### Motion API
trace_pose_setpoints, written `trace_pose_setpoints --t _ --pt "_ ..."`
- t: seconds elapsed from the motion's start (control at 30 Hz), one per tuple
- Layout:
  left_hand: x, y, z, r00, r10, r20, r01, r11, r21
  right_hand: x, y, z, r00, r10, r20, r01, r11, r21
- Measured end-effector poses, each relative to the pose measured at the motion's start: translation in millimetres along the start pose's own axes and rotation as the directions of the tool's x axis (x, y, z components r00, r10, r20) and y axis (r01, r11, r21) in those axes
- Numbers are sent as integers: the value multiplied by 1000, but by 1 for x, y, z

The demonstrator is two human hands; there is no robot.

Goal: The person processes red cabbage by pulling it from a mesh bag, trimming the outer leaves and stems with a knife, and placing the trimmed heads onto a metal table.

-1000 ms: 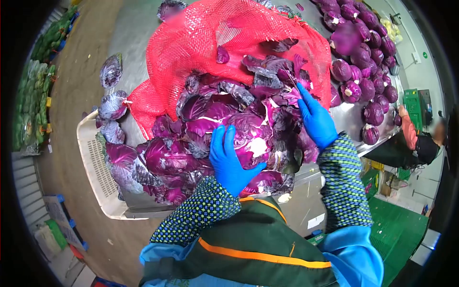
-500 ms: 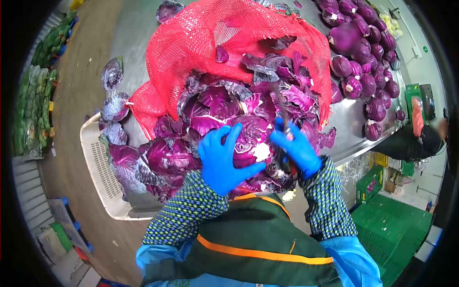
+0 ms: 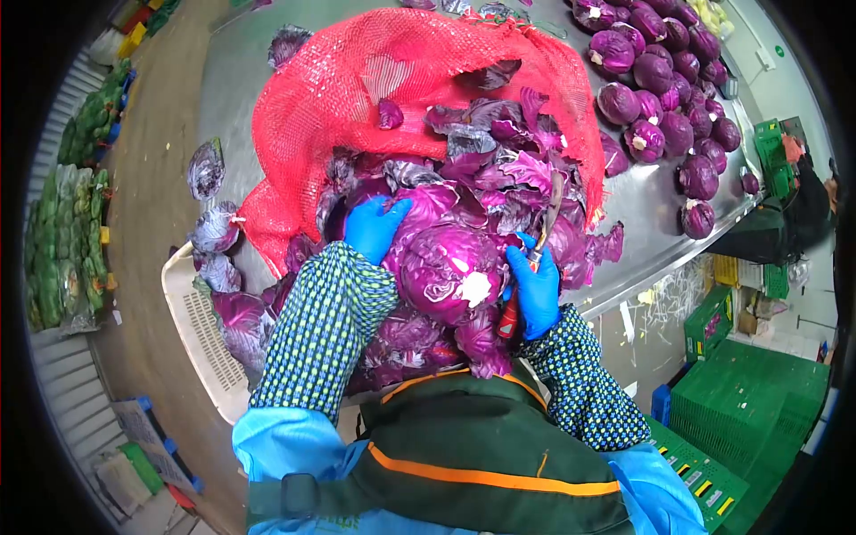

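Note:
My left hand (image 3: 373,229), in a blue glove, reaches into the pile of red cabbages and loose leaves. Its fingers curl round the left side of a red cabbage (image 3: 426,203), with some fingertips hidden. In front of it lies a rounder, smoother red cabbage (image 3: 437,263) with a white cut stem facing me. My right hand (image 3: 537,290), also blue-gloved, is closed round a red-handled knife (image 3: 508,316) at that cabbage's right side. The knife's worn blade points up and away from me.
A red mesh sack (image 3: 330,98) spreads behind the pile on the metal table (image 3: 236,80). Several red cabbages (image 3: 655,76) are heaped at the far right. A pale plastic crate (image 3: 201,330) stands left, and green crates (image 3: 749,392) stand right. A person (image 3: 785,218) is at the right.
My left hand has moved away and to the left, off the cabbage with the cut stem. That cabbage now shows more fully. My right hand still holds the knife, slightly lower and further left.

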State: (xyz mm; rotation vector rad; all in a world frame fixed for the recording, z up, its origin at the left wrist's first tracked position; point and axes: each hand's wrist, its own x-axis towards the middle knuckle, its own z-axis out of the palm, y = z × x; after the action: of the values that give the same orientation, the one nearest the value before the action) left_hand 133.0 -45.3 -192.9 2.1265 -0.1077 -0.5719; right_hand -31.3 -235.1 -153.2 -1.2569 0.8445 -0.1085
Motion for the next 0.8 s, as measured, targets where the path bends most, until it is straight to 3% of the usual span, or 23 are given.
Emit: trace_pose_setpoints --t 0.03,0.07,0.1,0.13,0.17,0.2,0.3,0.37,0.43,0.47,0.5,0.53,0.57,0.6,0.63,0.67,0.7,0.73,0.77,0.8 --pt "-21 15 -5 957 199 -212 -210 977 -33 -7 -5 6 1000 2 -7 -2 1000 14" --pt "-40 29 -13 751 547 -370 -435 831 347 -8 0 8 1000 10 0 -10 1000 9" --pt "-69 58 -18 686 648 -329 -543 758 361 -11 10 9 991 -133 -19 131 986 -101" --pt "-88 69 -16 732 680 -42 -635 704 318 -13 23 9 962 -273 -24 262 942 -209" --pt "-112 61 4 766 639 75 -634 730 256 -2 39 10 854 -518 -42 471 805 -360" --pt "-130 53 18 817 561 132 -540 666 514 10 39 10 846 -531 -51 465 781 -417" --pt "-136 28 10 787 602 138 -597 684 421 45 43 8 958 -288 -7 271 909 -315" --pt "-142 13 0 804 594 22 -581 778 238 30 24 18 958 -284 33 279 901 -331" --pt "-176 2 -1 894 432 -118 -415 899 141 -7 -2 34 955 -266 128 293 911 -291" --pt "-193 -3 1 932 323 -161 -319 946 53 -25 -3 38 890 -404 212 453 839 -301" --pt "-206 -23 15 969 173 -177 -226 910 -348 -53 -11 42 935 -201 292 257 952 -169" --pt "-212 -11 11 985 -102 -137 -16 742 -670 -71 -2 41 877 -228 422 350 906 -239" --pt "-214 -16 11 980 -121 -155 -15 739 -673 -86 3 40 858 -156 489 329 898 -292" --pt "-213 -23 10 959 -256 -124 36 541 -840 -93 4 42 831 -90 549 322 883 -341" --pt "-211 -28 6 929 -365 -58 61 305 -950 -88 1 46 843 -103 527 252 943 -218" --pt "-213 -30 2 927 -370 -67 54 307 -950 -72 -9 51 862 -105 496 151 987 -54" --pt "-213 -32 -3 945 -316 -81 55 397 -916 -50 -18 48 906 -132 403 158 987 -31" --pt "-211 -32 -7 964 -251 -87 47 484 -874 -21 -27 42 910 -249 332 274 961 -30" --pt "-212 -19 -16 986 -106 -131 -12 731 -682 -7 -48 42 933 -330 146 334 942 -9" --pt "-213 -9 -26 978 101 -184 -155 938 -309 12 -64 27 934 -325 147 334 942 -35"
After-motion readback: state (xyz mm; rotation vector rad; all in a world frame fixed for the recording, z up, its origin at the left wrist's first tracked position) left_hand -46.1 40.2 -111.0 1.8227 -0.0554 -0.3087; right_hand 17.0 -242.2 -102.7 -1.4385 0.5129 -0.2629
